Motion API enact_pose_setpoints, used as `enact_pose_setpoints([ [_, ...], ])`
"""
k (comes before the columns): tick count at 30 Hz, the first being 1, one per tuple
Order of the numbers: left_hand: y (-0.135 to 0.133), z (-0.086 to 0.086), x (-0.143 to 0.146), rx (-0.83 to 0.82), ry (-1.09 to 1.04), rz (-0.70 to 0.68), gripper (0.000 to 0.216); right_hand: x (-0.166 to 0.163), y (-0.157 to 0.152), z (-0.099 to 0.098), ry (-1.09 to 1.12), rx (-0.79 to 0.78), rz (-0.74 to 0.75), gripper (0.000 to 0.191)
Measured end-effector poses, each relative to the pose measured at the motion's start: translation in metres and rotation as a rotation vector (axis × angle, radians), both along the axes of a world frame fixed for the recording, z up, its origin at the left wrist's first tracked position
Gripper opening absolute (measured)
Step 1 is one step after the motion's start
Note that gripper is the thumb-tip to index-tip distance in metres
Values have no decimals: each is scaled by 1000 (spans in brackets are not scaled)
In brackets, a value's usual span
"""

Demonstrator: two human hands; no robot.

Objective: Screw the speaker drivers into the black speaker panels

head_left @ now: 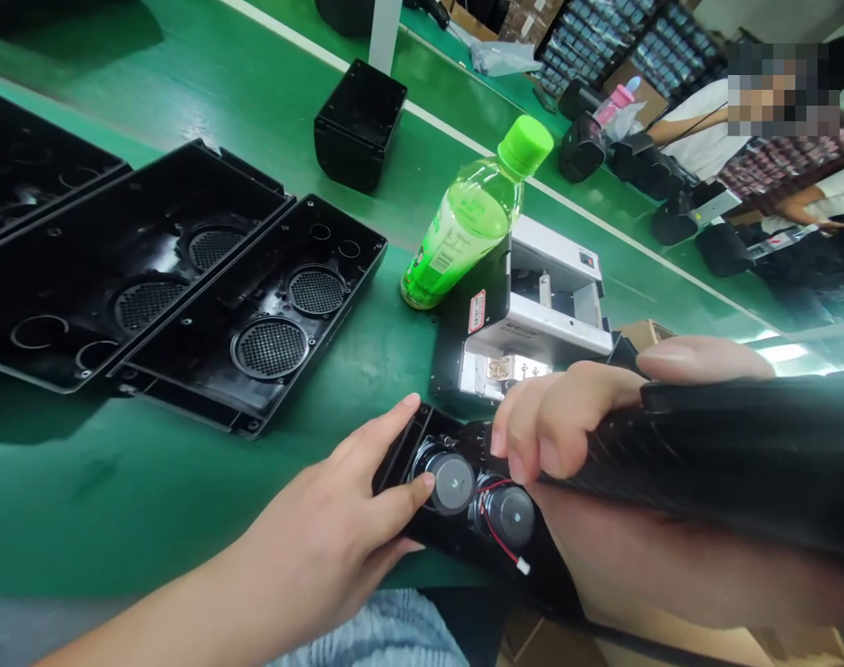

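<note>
My left hand grips the end of a black speaker housing, its thumb against a round grey speaker driver. Beside that sits a second driver, with a red-and-black wire ending in a white plug. My right hand is wrapped round a black electric screwdriver, which runs in from the right edge. The tool's front end points down at the housing near the first driver; its tip is hard to make out.
Open black speaker shells with round grilles lie at left. A green-capped bottle stands behind a black-and-silver box-shaped machine. Farther back is a small black casing. Other people sit across the green table at upper right.
</note>
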State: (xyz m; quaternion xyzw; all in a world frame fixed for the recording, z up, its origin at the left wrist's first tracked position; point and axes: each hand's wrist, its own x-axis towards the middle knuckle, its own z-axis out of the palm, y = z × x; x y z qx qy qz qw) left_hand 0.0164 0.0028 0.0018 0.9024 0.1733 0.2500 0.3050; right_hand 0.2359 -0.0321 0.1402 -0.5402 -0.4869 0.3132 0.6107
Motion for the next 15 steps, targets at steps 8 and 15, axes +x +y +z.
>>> enact_pose_setpoints([
  [8,0,0,-1,-27,5,-18,39,1,5,-6,114,-33,38,66],
  [15,-2,0,0,-36,3,-17,40,14,-6,-10,136,57,94,47],
])
